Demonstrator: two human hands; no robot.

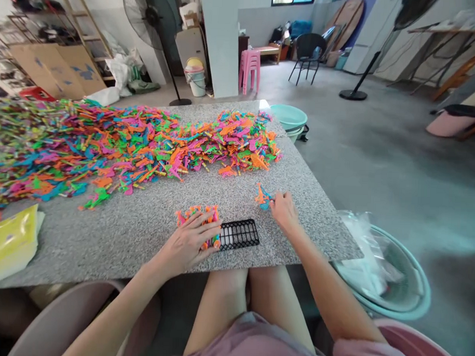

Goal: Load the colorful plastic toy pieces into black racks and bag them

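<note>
A black plastic lattice basket [243, 234] lies near the front edge of the granite-patterned table. My left hand [192, 236] rests over its left part, fingers stretched out, on a row of small coloured plastic toys [214, 216] with orange ends. The right part of the basket holds no toys. To the right, my right hand [284, 210] is closed on small plastic toys [263, 196], orange and blue, just above or on the table; I cannot tell which. Beyond both hands stretches a long heap of similar toys [161, 144], several gun-like in outline.
A yellow plastic packet [13, 237] lies at the table's left. Teal tubs [420, 288] with clear bags stand at the right front, a teal basin [288, 116] past the far corner. Pink tubs flank my legs. Fans, pink stools [250, 64] and a black chair [310, 48] stand behind.
</note>
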